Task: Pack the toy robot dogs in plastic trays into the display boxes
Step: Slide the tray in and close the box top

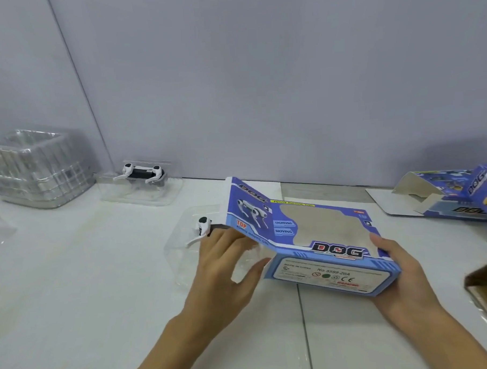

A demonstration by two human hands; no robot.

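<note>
Cardboard display box (317,237): blue printed carton with a cut-out window, largest thing in play; probably light and fairly stiff along its folds but easy to crease at the window edge. Best taken at the closed end and along the folded edges, not across the window. It sits tilted between both hands, its open end toward the left hand.

Clear plastic tray (184,259): thin moulded shell, likely light, springy and slippery, prone to buckling if squeezed. Its rim or end wall looks the safest hold. It lies under and just beyond the left hand, its far end still outside the box's open mouth.

Right hand (400,283): grasps the near right corner of the box, thumb on top beside the window, fingers underneath.

Left hand (226,257): fingers extended at the box's open end, over the tray; whether they press the tray or lift the box's flap cannot be told.

Toy robot dog (202,228): white and black, seated in the tray, just beyond the left fingertips; thin legs look fragile, so move it by the tray.
</note>
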